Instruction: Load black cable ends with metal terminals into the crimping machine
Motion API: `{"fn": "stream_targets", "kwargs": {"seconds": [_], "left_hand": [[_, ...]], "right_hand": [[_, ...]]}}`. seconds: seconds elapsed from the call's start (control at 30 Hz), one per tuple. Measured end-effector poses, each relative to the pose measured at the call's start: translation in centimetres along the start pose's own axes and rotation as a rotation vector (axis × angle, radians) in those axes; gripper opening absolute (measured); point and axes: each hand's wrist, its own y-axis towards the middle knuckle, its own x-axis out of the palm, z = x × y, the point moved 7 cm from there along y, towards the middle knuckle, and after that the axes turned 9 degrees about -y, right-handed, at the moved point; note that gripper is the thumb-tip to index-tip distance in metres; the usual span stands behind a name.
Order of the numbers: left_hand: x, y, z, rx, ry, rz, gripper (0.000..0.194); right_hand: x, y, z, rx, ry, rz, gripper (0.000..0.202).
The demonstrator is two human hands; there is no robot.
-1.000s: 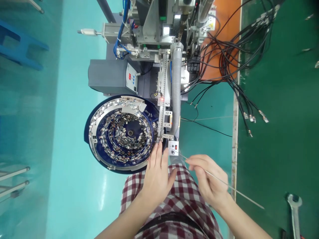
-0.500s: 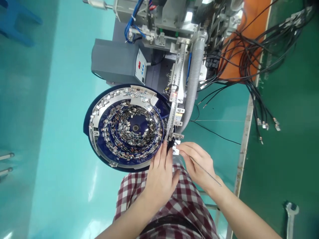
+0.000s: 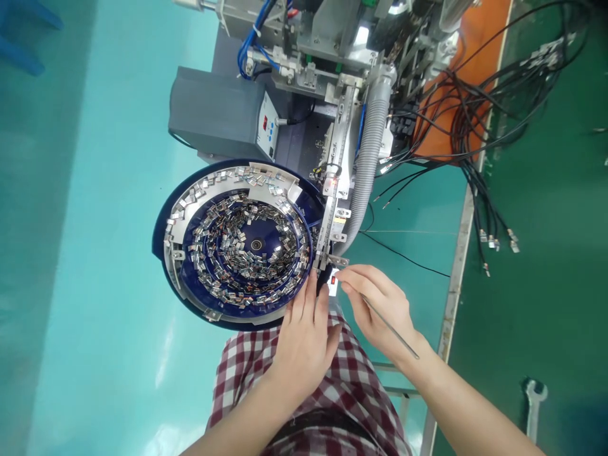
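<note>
My left hand (image 3: 304, 339) lies with fingers stretched out on the near right rim of a round blue vibratory bowl feeder (image 3: 160, 272). Small metal terminals (image 3: 237, 244) fill the bowl's spiral tracks. Between the thumb and fingers of my right hand (image 3: 380, 307), a thin metal rod (image 3: 392, 328) is pinched, its back end pointing down toward the wrist. The rod's front end is hidden by the fingers. Beside those fingertips is a small white plate (image 3: 334, 289) with a red spot, near the lower end of the straight metal feed track (image 3: 327, 221).
A grey controller box (image 3: 218, 111) with a red display stands behind the bowl. A ribbed grey hose (image 3: 368, 158) runs along the track to the machine (image 3: 327, 31). Black cables (image 3: 468, 120) hang over the green table (image 3: 532, 285) at right, where a wrench (image 3: 534, 405) lies.
The camera view has shifted slightly, moving the table items left in the picture. Both hands keep nearly the same places. A red spot now shows on the white plate by my right fingertips.
</note>
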Motion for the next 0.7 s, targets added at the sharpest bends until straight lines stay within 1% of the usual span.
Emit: {"fn": "stream_targets", "kwargs": {"seconds": [0.1,0.23,0.4,0.53,0.7], "left_hand": [[0.0,0.0,0.0,0.007,0.003,0.009,0.062],[0.0,0.0,0.0,0.003,0.005,0.018,0.06],[0.0,0.0,0.0,0.002,-0.01,0.009,0.059],[-0.1,0.1,0.0,0.008,-0.004,0.002,0.06],[-0.1,0.0,0.0,0.013,0.008,0.008,0.059]], "right_hand": [[0.4,0.5,-0.1,-0.024,0.021,-0.034,0.016],[1.0,0.6,0.3,-0.026,0.036,-0.062,0.017],[0.9,0.4,1.1,0.0,0.064,-0.041,0.021],[0.8,0.5,1.1,-0.015,0.068,-0.026,0.021],[0.8,0.7,1.2,0.012,0.082,-0.031,0.021]]}}
